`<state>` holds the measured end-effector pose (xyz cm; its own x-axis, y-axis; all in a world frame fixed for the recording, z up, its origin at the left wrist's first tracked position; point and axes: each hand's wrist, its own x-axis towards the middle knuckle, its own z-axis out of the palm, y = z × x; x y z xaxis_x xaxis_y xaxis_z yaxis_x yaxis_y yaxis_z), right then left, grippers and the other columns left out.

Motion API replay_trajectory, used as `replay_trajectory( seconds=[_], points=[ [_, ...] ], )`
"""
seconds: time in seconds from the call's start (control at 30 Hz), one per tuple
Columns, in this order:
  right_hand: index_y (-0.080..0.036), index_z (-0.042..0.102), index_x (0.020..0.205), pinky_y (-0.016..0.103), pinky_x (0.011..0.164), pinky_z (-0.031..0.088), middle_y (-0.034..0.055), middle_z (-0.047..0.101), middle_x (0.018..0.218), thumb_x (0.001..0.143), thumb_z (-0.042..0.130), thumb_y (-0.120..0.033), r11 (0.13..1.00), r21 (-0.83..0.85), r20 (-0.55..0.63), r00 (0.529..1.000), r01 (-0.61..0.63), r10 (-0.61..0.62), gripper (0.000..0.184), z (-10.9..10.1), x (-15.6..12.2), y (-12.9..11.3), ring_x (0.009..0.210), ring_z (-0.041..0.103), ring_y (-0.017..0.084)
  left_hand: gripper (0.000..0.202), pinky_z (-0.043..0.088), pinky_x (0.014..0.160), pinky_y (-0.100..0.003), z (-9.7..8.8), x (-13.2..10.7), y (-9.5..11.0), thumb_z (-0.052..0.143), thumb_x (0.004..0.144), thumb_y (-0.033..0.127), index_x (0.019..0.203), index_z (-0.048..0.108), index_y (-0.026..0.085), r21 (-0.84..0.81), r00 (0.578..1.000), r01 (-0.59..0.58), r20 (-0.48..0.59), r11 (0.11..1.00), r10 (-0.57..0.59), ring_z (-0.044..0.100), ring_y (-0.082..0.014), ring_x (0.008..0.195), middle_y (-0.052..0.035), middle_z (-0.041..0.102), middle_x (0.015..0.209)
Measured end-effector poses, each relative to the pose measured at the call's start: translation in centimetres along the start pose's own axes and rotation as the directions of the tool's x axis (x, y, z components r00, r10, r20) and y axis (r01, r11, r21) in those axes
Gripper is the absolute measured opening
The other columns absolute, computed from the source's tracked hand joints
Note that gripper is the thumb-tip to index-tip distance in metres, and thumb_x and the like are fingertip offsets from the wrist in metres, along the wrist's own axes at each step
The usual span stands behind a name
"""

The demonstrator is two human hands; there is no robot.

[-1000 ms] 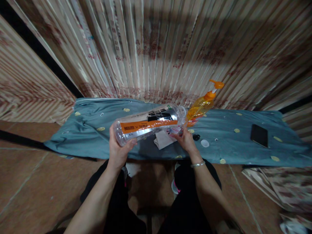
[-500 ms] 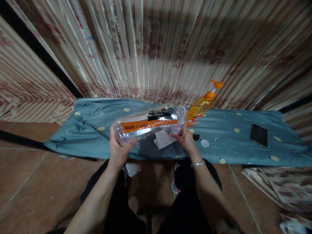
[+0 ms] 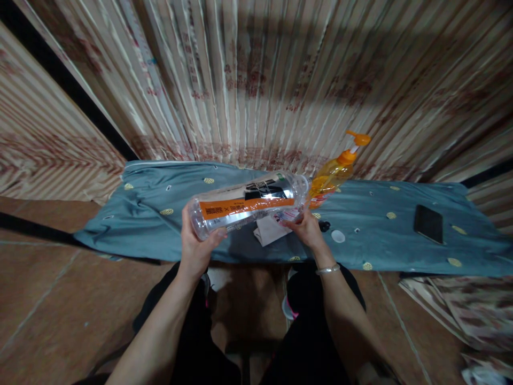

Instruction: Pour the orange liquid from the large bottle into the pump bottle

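Observation:
A large clear plastic bottle [image 3: 248, 203] with an orange and silver label lies nearly level in front of me, its neck to the right. My left hand [image 3: 196, 240] is closed round its base, thumb on the near side. At the neck end, my right hand [image 3: 306, 230] is closed on the bottle, its fingers partly hidden. Near the right thumb is a small printed patch whose kind I cannot make out. Just behind the neck is an orange pump bottle [image 3: 332, 174] with yellow liquid, its lower part partly hidden. A folded white cloth [image 3: 268, 232] lies below the clear bottle.
A blue-green patterned cloth [image 3: 136, 219] covers the bench. On it, to the right, are a small black object [image 3: 324, 226], a round white cap [image 3: 337, 236] and a dark phone-like slab [image 3: 428, 223]. A striped curtain [image 3: 256, 107] hangs behind.
The view has shifted very slightly. Both hands keep the same hold on the clear bottle, and nothing else has visibly moved.

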<state>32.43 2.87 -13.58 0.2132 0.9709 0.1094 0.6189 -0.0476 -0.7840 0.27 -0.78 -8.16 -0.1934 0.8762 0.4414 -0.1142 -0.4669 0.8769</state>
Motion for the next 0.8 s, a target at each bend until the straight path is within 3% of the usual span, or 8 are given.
replay_trajectory(
  seconds=[0.13,0.27,0.5,0.8],
  points=[
    [-0.017,0.066,0.127,0.039,0.069,0.056,0.001,0.074,0.076,0.071,0.09,-0.057,1.0,0.0,-0.008,1.0,-0.011,0.011,0.074,0.04,-0.26,-0.3,0.07,0.071,0.027,0.084,0.061,0.057,-0.025,-0.12,-0.08,-0.27,0.099,0.077,0.056,0.145,0.06,0.026,0.033,1.0,0.0,-0.011,0.999,0.001,0.072,-0.02,0.083,-0.008,0.073,0.118],
    [-0.016,0.066,0.129,0.038,0.068,0.054,0.005,0.077,0.083,0.07,0.091,-0.063,1.0,-0.001,-0.027,0.999,-0.022,0.022,0.08,-0.07,-0.38,-0.78,0.07,0.07,0.026,0.084,0.061,0.056,-0.023,-0.1,-0.11,-0.43,0.1,0.077,0.055,0.145,0.059,0.026,0.003,1.0,0.014,-0.004,1.0,-0.014,0.071,-0.0168,0.077,-0.0064,0.074,0.116],
    [-0.022,0.067,0.108,0.035,0.064,0.05,0.0019,0.072,0.072,0.073,0.086,-0.075,1.0,-0.028,-0.031,0.999,0.007,-0.008,0.066,0.09,0.14,-0.35,0.066,0.067,0.025,0.082,0.06,0.056,-0.021,-0.05,-0.07,-0.42,0.101,0.076,0.052,0.143,0.061,0.027,-0.018,1.0,0.016,-0.016,1.0,-0.016,0.07,-0.0163,0.08,-0.0044,0.073,0.114],
    [-0.021,0.067,0.112,0.037,0.065,0.052,0.0043,0.074,0.075,0.076,0.08,-0.081,0.998,-0.049,-0.046,0.998,0.032,-0.034,0.072,0.5,0.2,-0.01,0.066,0.068,0.027,0.082,0.061,0.056,-0.022,-0.16,-0.1,-0.68,0.1,0.077,0.054,0.143,0.06,0.026,0.033,1.0,0.004,-0.02,0.999,-0.003,0.074,-0.0198,0.086,-0.0065,0.073,0.118]
  ],
)
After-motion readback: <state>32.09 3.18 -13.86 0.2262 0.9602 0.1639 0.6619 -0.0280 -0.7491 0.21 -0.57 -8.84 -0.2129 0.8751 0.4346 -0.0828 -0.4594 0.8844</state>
